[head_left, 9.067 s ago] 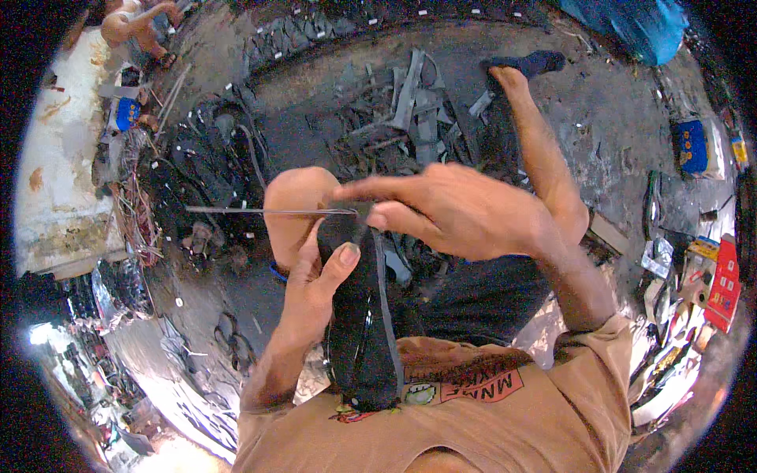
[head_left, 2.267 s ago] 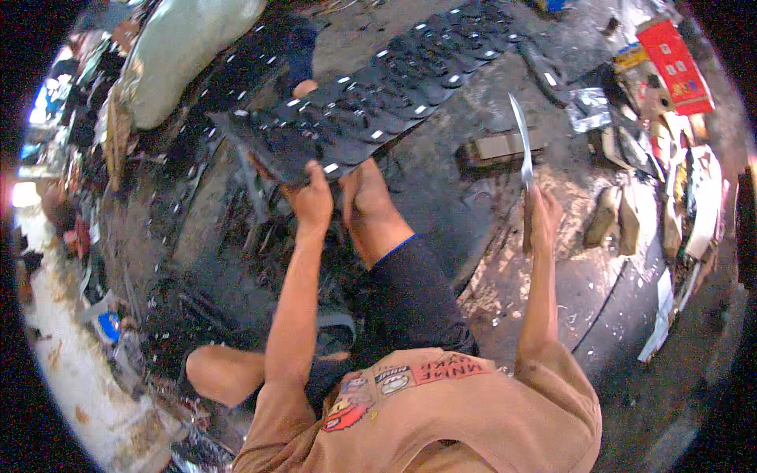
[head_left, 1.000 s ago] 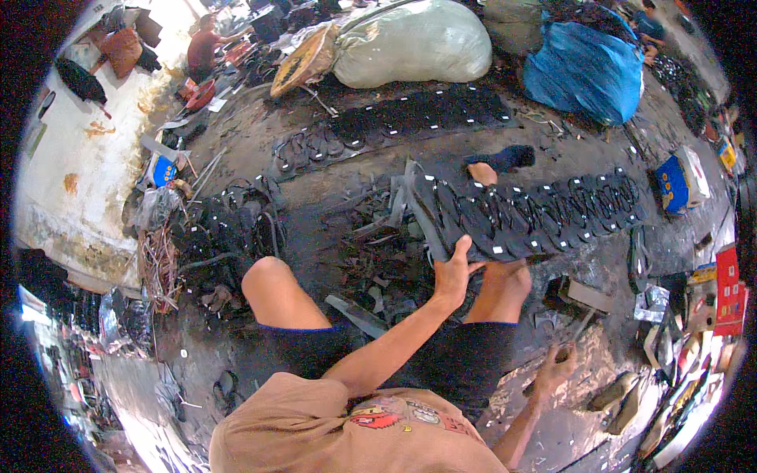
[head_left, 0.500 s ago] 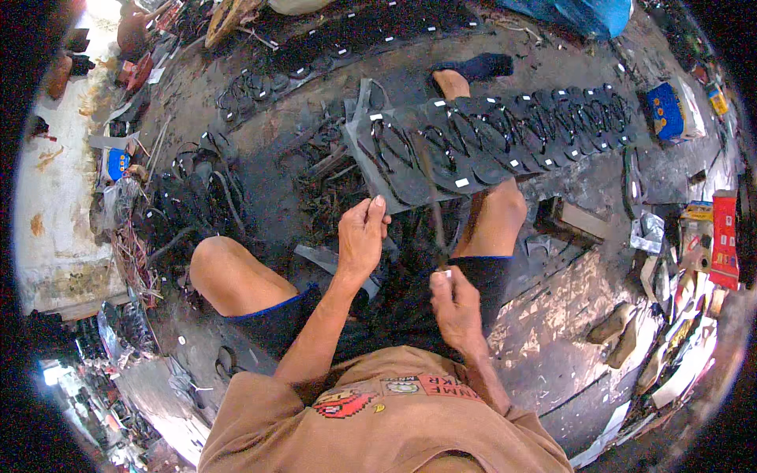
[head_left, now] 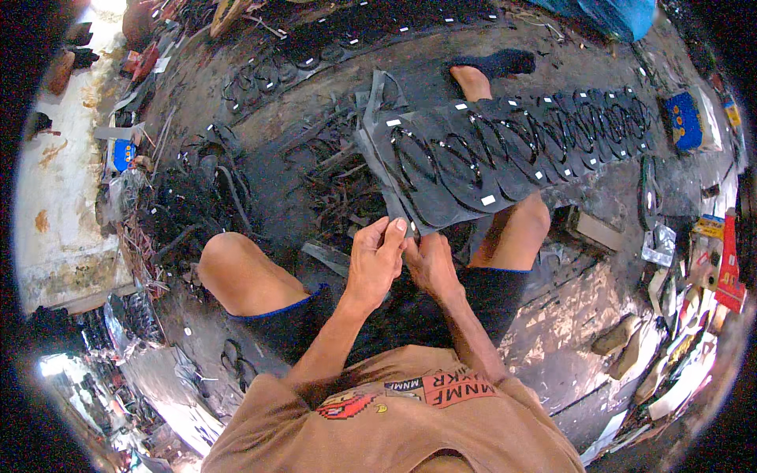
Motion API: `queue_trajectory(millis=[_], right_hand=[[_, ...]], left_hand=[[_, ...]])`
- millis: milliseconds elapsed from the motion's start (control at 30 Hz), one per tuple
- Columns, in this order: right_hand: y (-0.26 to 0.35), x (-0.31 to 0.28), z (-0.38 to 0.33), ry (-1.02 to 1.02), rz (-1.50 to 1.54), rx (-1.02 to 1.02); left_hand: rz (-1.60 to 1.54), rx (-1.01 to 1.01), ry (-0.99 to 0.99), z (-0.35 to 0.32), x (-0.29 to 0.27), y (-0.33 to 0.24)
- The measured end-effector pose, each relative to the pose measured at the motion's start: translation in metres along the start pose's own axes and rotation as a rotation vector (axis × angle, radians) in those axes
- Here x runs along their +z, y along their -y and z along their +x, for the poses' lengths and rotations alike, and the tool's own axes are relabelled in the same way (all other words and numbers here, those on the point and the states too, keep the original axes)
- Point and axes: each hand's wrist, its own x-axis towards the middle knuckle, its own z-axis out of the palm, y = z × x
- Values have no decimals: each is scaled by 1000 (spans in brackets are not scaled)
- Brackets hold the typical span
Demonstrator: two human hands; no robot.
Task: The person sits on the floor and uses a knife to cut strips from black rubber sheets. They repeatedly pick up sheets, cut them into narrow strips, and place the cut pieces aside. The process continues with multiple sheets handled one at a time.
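Note:
A dark rubber sheet (head_left: 453,210) stretches from my hands toward the far right, above my right knee. Black flip-flops with thin straps (head_left: 482,154) overlap in a row along it, several bearing small white labels. My left hand (head_left: 375,258) is closed, pinching the sheet's near-left corner between thumb and fingers. Right beside it, my right hand (head_left: 433,266) is closed at the same edge. A small white spot shows at its thumb. The long thin knife seen in this hand earlier is hidden now, by the fingers or the sheet.
Dark rubber offcuts (head_left: 337,185) lie heaped beyond my left hand. More black flip-flops (head_left: 209,181) sit at the left, and another row (head_left: 355,43) runs along the back. A cardboard box (head_left: 587,229) stands right of my right knee (head_left: 516,229); a blue-and-white box (head_left: 684,121) is farther right.
My right hand has moved up and left from near my lap to the sheet's edge, against my left hand. The knife's blade has gone out of sight. My left hand keeps its pinch.

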Motion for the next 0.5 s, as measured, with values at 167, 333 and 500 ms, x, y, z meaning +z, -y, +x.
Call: queue_trajectory(millis=[167, 333, 500], right_hand=[[-14, 34, 36, -188, -61, -185], [-16, 61, 110, -696, -957, -725], [39, 46, 126, -198, 105, -437]], left_hand=[[-34, 32, -25, -4, -10, -4], [-47, -5, -122, -34, -37, -19], [-324, 40, -458, -27, -124, 27]])
